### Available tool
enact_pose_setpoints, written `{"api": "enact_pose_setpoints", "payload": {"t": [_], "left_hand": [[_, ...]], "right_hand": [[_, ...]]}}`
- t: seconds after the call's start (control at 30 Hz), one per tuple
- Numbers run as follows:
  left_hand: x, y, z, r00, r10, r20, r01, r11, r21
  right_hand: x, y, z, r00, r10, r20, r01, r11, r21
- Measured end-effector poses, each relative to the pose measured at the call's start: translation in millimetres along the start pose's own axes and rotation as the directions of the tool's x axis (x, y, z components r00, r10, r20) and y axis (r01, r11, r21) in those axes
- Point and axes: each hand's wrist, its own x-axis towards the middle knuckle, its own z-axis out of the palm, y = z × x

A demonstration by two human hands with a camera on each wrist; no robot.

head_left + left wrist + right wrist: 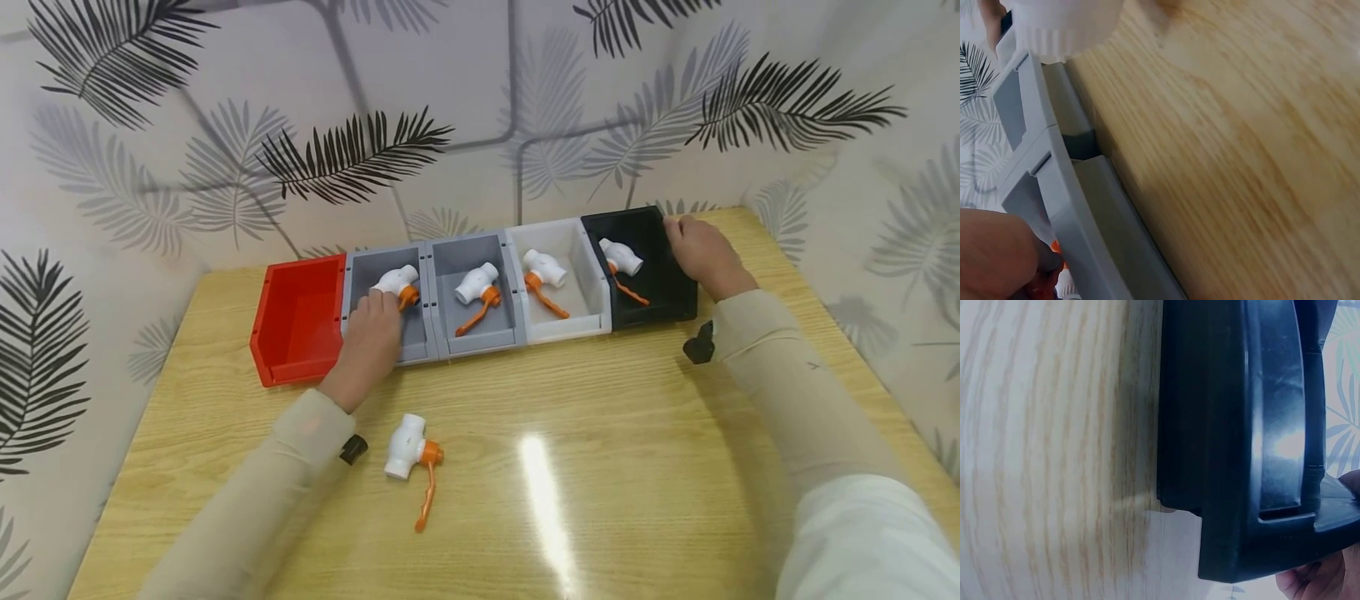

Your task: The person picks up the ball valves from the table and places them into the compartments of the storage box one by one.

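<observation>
My left hand (372,333) reaches into the left grey bin (431,342) and pinches a white ball valve (396,280) with an orange handle, which the fingers mostly cover. In the left wrist view, orange shows beneath the curled fingers (997,253). My right hand (705,254) grips the right wall of the black bin (660,312), in which another valve (622,257) lies. One more valve (407,447) rests on the table, its handle pointing toward me; its blurred white end (1063,25) shows close up in the left wrist view.
The bins stand in a row along the wall: a red bin (300,317) holding nothing, two grey, a white bin (566,329) and the black one. Single valves lie in the right grey bin (487,337) and the white bin. Patterned sheeting rises behind the wooden table (600,467).
</observation>
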Motion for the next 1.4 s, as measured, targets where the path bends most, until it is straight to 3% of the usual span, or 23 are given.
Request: {"api": "enact_pose_setpoints", "payload": {"t": [0.53, 0.8, 1.07, 1.2, 1.4], "left_hand": [[11.2, 2.1, 4.8, 0.995, -0.032, 0.096, 0.034, 0.999, -0.022], [17.8, 3.5, 1.3, 0.968, -0.088, 0.236, 0.100, 0.994, -0.040], [22.9, 3.9, 0.9, 0.950, -0.076, 0.304, 0.102, 0.992, -0.071], [25.6, 5.2, -0.5, 0.929, -0.076, 0.362, 0.120, 0.988, -0.099], [29.8, 3.9, -0.9, 0.872, -0.125, 0.473, 0.204, 0.972, -0.120]], "right_hand": [[4.3, -1.6, -1.5, 1.000, -0.007, -0.005, 0.007, 1.000, 0.005], [4.3, -2.1, -2.2, 1.000, 0.001, 0.007, -0.001, 1.000, 0.005], [2.8, -0.1, -1.2, 1.000, -0.002, 0.009, 0.002, 1.000, 0.003], [2.2, 1.6, 0.6, 1.000, -0.001, 0.006, 0.001, 1.000, 0.005], [1.7, 2.1, 1.5, 1.000, 0.002, -0.002, -0.002, 1.000, 0.007]]}}
